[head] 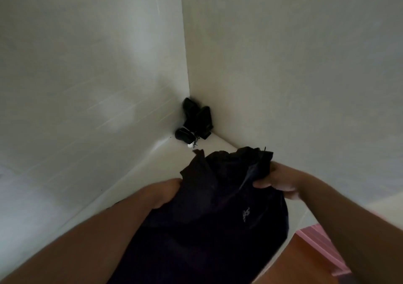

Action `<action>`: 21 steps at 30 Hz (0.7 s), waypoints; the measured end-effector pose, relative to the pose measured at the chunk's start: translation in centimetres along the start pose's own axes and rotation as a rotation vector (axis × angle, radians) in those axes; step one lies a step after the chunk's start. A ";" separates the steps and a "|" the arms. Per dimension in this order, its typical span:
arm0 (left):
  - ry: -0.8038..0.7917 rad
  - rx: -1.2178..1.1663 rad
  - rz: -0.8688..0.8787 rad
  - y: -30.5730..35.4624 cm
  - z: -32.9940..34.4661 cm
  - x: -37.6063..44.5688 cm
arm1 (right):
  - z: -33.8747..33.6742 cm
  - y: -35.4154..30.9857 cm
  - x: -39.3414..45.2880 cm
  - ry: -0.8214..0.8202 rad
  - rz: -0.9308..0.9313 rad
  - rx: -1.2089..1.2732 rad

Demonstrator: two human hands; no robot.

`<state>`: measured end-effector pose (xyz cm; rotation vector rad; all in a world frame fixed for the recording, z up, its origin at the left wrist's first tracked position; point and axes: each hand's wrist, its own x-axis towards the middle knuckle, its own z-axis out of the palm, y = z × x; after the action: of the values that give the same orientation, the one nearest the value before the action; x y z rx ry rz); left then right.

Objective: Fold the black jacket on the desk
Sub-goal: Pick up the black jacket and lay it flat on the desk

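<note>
The black jacket (218,207) lies bunched on the white desk (135,174), its collar end pointing toward the wall corner and a small pale logo on its chest. My left hand (165,193) grips the jacket's left side, its fingers hidden under the cloth. My right hand (277,180) holds the right side near the zipper, thumb on top and fingers curled round the fabric. The jacket's lower part runs out of view at the bottom.
Small black objects (195,120) with a cord and a white tag sit in the far corner where two white walls meet. An orange-brown surface (305,259) and a pink edge (322,240) show at the lower right beyond the desk edge.
</note>
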<state>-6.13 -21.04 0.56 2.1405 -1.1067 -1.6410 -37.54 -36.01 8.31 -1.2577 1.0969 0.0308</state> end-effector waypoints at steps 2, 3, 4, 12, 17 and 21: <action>0.151 -0.052 0.105 0.6 -2.3 -4.5 | 0.6 -1.0 -2.1 0.011 -0.114 -0.032; 0.214 -0.090 0.183 0.8 -3.6 -7.2 | 1.2 -1.8 -3.3 0.023 -0.182 -0.061; 0.273 -0.088 0.246 1.2 -4.7 -10.4 | 1.8 -2.8 -4.5 0.039 -0.241 -0.093; 0.613 0.352 0.496 2.7 -10.7 -37.5 | 7.5 -13.8 -20.0 0.232 -0.709 -0.728; 0.788 0.855 0.140 0.3 -12.3 -46.2 | 10.9 -16.8 -26.7 0.335 -0.796 -0.895; 1.028 0.407 0.354 -3.9 -12.0 -45.8 | 12.7 -15.2 -23.7 0.420 -0.800 -0.845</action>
<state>2.24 9.54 35.90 2.3109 -1.3471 -0.0603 -33.35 -19.60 34.14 -2.4869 0.8617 -0.4330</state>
